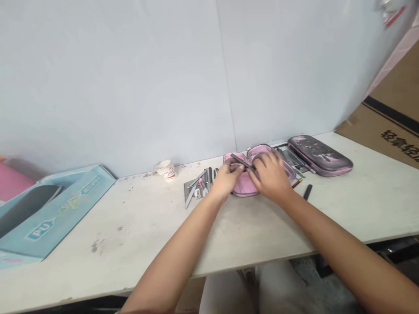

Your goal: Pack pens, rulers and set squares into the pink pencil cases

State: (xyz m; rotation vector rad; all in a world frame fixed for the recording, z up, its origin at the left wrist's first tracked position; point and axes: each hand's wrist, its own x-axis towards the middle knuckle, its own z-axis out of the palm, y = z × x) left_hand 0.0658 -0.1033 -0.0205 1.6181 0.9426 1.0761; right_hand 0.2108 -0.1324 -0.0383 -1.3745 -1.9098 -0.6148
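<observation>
My left hand (225, 182) and my right hand (270, 175) sit close together over an open pink zip case (244, 185) lying on the table. A slim dark pen (242, 162) runs across the case, held between the fingers of both hands. My hands hide the middle of the case and its contents. Just left of my left hand lies a metal-framed set of tools and pens (196, 188). A closed grey-and-pink zip case (319, 155) lies beyond my right hand, with flat metal tools (290, 156) beside it.
A short black marker (307, 192) lies right of the pink case. A paper cup (165, 169) lies on its side near the wall. A light blue box (49, 210) sits at the table's left end. The white scuffed table (131, 218) stands against a pale wall (131, 83), with cardboard (389, 131) at the right.
</observation>
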